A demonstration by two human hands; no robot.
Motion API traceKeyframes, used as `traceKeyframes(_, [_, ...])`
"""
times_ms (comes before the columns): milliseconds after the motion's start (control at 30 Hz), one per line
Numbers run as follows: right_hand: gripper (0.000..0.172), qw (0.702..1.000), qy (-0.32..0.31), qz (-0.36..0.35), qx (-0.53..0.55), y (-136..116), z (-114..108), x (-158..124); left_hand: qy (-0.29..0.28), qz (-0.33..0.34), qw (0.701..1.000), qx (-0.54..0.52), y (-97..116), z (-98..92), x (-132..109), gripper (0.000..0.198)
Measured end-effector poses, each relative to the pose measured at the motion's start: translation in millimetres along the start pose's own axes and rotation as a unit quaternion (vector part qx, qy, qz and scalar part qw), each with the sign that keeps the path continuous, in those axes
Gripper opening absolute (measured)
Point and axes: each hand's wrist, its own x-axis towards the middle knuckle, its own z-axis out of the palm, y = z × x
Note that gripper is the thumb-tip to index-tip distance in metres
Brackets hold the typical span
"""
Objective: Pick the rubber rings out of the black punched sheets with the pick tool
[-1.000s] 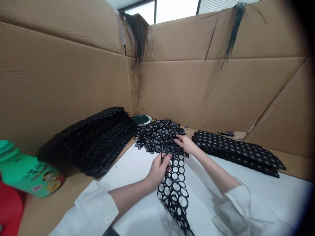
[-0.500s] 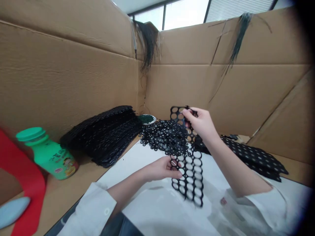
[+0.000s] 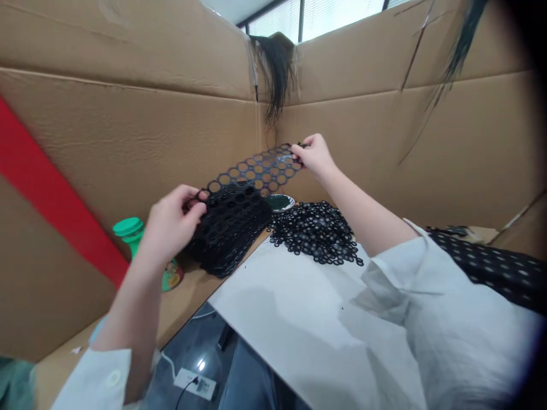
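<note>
A black strip of joined rings [image 3: 241, 168] is stretched between my two hands, in the air over the dark stack. My left hand [image 3: 175, 219] pinches its near left end. At the far right end, the fingers of my right hand [image 3: 314, 154] are closed on it. Right below the strip lies a thick stack of black ring sheets [image 3: 231, 239], partly hidden by it. To the right of that stack, a heap of small black rings [image 3: 318, 233] rests on the white board [image 3: 273, 296].
A green bottle [image 3: 128, 228] stands at the left, partly behind my left arm. A small dish of dark bits [image 3: 280, 202] is behind the heap. Black sheets with pale dots [image 3: 487, 262] lie at right. Cardboard walls [image 3: 171, 119] enclose the table; a power strip [image 3: 195, 383] lies below its edge.
Both hands have moved left and up with the ring strip, from over the white board to above the black stack. The strip went from hanging down to stretched sideways. The view has turned left.
</note>
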Motion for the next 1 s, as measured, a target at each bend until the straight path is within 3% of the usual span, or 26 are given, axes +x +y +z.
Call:
traceKeyframes(133, [0.014, 0.995, -0.022, -0.093, -0.021, -8, 53, 28, -0.011, -0.075, 0.994, 0.078, -27, -33.6, 31, 0.028])
traceKeyframes(200, [0.015, 0.993, -0.058, -0.086, -0.052, -11, 80, 35, -0.036, -0.095, 0.985, 0.139, -41, -39.7, 43, 0.028])
traceKeyframes(333, [0.012, 0.982, -0.151, -0.025, -0.112, -7, 126, 36, -0.101, -0.065, 0.933, 0.339, -67, -36.1, 63, 0.029])
traceKeyframes(467, [0.024, 0.977, -0.145, -0.021, -0.154, 9, 153, 31, -0.152, -0.066, 0.906, 0.389, -79, -24.6, 70, 0.033])
traceKeyframes(567, [0.033, 0.968, -0.138, -0.042, -0.203, 24, 161, 22, -0.124, -0.069, 0.891, 0.432, -74, -15.0, 62, 0.036])
traceKeyframes(667, [0.031, 0.952, -0.159, -0.067, -0.254, 37, 163, 10, -0.047, -0.004, 0.889, 0.455, -61, -0.8, 53, 0.038])
traceKeyframes(700, [0.028, 0.945, -0.171, -0.078, -0.267, 40, 163, 7, -0.052, 0.022, 0.901, 0.430, -58, 5.2, 51, 0.041])
traceKeyframes(767, [0.027, 0.932, -0.201, -0.103, -0.283, 45, 159, 4, -0.121, 0.067, 0.930, 0.340, -58, 18.4, 52, 0.046])
traceKeyframes(867, [0.036, 0.915, -0.239, -0.131, -0.298, 51, 146, 2, -0.213, 0.089, 0.944, 0.236, -69, 35.7, 56, 0.050])
traceKeyframes(1000, [0.041, 0.907, -0.225, -0.140, -0.326, 56, 111, -1, -0.211, 0.028, 0.954, 0.212, -79, 45.5, 56, 0.053])
